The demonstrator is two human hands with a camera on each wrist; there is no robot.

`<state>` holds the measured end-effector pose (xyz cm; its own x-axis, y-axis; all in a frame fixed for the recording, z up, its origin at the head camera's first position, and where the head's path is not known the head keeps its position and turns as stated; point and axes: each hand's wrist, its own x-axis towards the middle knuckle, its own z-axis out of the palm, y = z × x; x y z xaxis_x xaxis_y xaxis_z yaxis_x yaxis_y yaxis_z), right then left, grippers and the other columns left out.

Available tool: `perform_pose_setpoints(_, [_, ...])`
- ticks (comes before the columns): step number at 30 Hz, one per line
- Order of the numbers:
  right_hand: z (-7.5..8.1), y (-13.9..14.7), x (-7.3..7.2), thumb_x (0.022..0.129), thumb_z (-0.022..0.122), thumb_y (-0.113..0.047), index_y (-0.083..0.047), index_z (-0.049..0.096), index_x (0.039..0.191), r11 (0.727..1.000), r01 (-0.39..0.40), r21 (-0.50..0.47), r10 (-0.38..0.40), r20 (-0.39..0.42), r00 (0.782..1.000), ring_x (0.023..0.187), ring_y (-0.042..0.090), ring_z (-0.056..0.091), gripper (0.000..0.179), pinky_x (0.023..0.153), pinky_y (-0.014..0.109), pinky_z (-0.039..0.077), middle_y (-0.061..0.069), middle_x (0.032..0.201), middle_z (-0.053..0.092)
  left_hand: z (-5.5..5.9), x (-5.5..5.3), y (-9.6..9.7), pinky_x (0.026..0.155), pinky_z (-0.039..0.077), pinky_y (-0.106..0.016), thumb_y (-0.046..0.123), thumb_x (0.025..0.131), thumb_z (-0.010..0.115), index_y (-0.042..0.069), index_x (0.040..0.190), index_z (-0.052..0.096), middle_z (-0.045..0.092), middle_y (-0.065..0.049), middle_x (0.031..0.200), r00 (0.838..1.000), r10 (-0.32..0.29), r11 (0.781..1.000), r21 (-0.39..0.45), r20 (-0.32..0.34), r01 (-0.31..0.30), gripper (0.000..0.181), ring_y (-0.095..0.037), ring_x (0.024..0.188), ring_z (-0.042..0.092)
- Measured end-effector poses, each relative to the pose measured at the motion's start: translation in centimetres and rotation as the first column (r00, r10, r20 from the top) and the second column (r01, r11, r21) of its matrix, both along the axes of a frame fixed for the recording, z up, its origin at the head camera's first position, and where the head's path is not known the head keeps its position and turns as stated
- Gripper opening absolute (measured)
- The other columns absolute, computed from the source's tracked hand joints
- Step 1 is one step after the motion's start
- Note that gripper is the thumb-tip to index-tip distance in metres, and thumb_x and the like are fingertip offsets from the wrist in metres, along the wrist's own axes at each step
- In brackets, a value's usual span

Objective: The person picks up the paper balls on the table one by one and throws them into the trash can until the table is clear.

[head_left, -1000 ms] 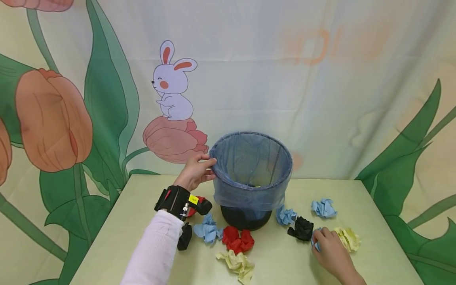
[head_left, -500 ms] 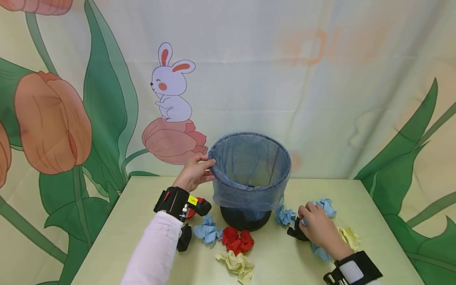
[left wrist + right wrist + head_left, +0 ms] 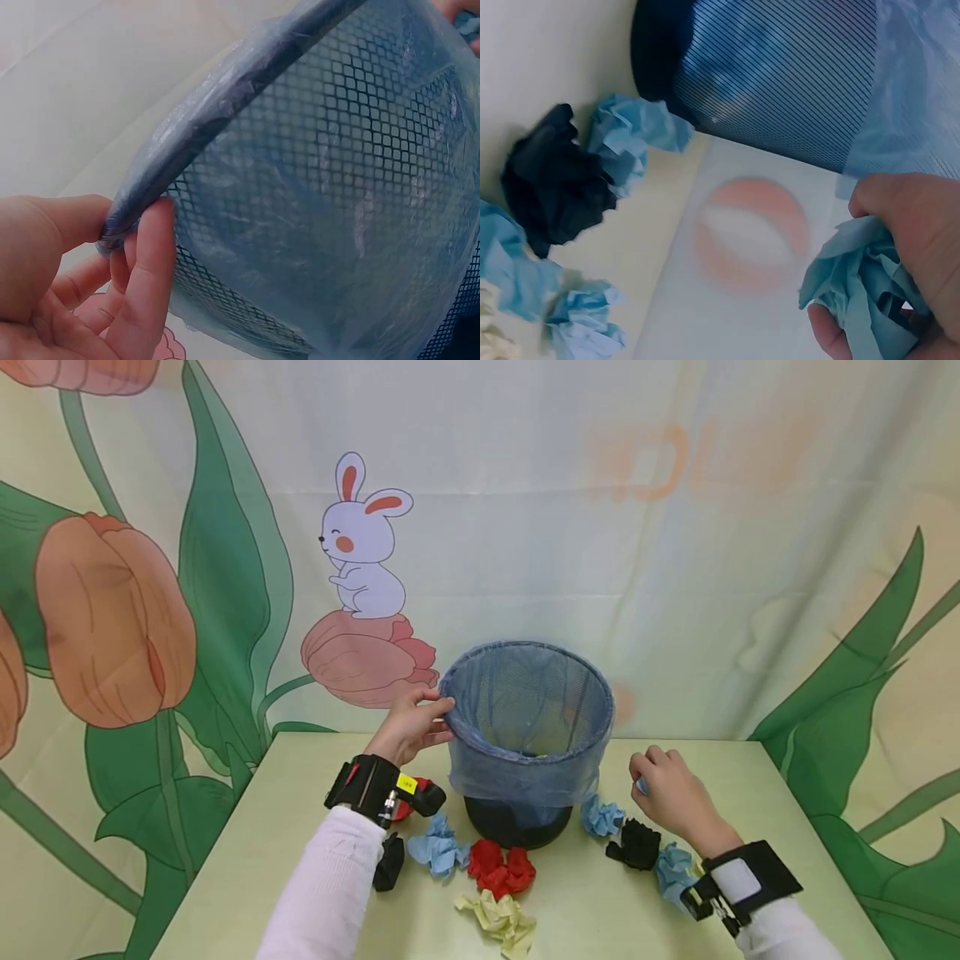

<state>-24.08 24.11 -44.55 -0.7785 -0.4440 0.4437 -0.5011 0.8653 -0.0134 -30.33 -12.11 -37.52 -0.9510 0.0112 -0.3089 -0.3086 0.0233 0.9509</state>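
Observation:
In the head view, my left hand [image 3: 412,724] pinches the rim of a mesh trash bin [image 3: 517,822] lined with a translucent blue bag [image 3: 525,781]. The left wrist view shows the thumb outside that rim and a finger inside. To the right of the bin and apart from it, my right hand [image 3: 675,793] is raised above the table, holding a crumpled blue paper ball [image 3: 862,292]. Below this hand lie a black paper ball [image 3: 637,845], a blue one [image 3: 675,870] and another blue one [image 3: 602,816] close to the bin. A yellow one [image 3: 491,334] is mostly hidden in the head view.
Left and front of the bin lie a red paper ball [image 3: 501,868], a yellow one [image 3: 498,920], a blue one [image 3: 437,846] and a black one [image 3: 388,862]. Another red one [image 3: 402,810] is partly behind the left wrist camera. A printed curtain [image 3: 525,527] hangs behind the table.
My right hand has lifted a blue paper ball off the table and moved away from me, toward the table's back. My left hand stays on the bin's rim.

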Motion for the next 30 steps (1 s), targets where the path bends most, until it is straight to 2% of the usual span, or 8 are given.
perform_pose_setpoints(6, [1.5,0.2,-1.6,0.075,0.067,-0.003,-0.009,0.052,0.079,1.0,0.013,-0.02,-0.012,0.016,1.0,0.065,0.023,0.038,0.016,0.055,0.03,0.032,0.006,0.074,0.046,0.1,0.0,0.0,0.068,0.057,-0.027,0.019,0.092,0.056,0.009,0.122,0.043,0.049,-0.009,0.096,1.0,0.001,1.0,-0.011,-0.007,-0.001,0.034,-0.016,0.072,0.055])
perform_pose_setpoints(18, [3.8,0.2,-4.3,0.078,0.064,-0.004,-0.01,0.049,0.078,1.0,-0.004,-0.014,0.005,0.046,0.999,0.065,0.023,0.036,0.016,0.06,0.033,0.03,0.006,0.074,0.045,0.1,0.2,-0.1,0.066,0.057,-0.026,0.019,0.092,0.056,0.009,0.123,0.043,0.05,-0.009,0.094,1.0,-0.005,1.0,-0.006,-0.005,0.005,0.035,-0.015,0.069,0.055])
perform_pose_setpoints(23, [4.8,0.1,-5.4,0.079,0.063,-0.004,-0.009,0.05,0.079,1.0,0.013,-0.004,-0.013,0.069,0.998,0.065,0.024,0.037,0.014,0.059,0.034,0.031,0.008,0.075,0.046,0.0,0.1,-0.1,0.066,0.057,-0.026,0.019,0.092,0.057,0.008,0.121,0.043,0.05,-0.009,0.094,1.0,-0.005,1.0,-0.005,-0.003,0.005,0.034,-0.015,0.068,0.055])
perform_pose_setpoints(30, [6.6,-0.4,-6.6,0.079,0.062,-0.005,-0.007,0.051,0.079,1.0,0.005,-0.015,-0.004,0.054,0.999,0.066,0.026,0.04,0.012,0.061,0.037,0.034,0.009,0.075,0.046,0.0,0.1,-0.1,0.065,0.057,-0.025,0.019,0.092,0.057,0.008,0.121,0.043,0.05,-0.009,0.094,1.0,-0.006,1.0,0.0,0.002,0.006,0.034,-0.015,0.068,0.055])
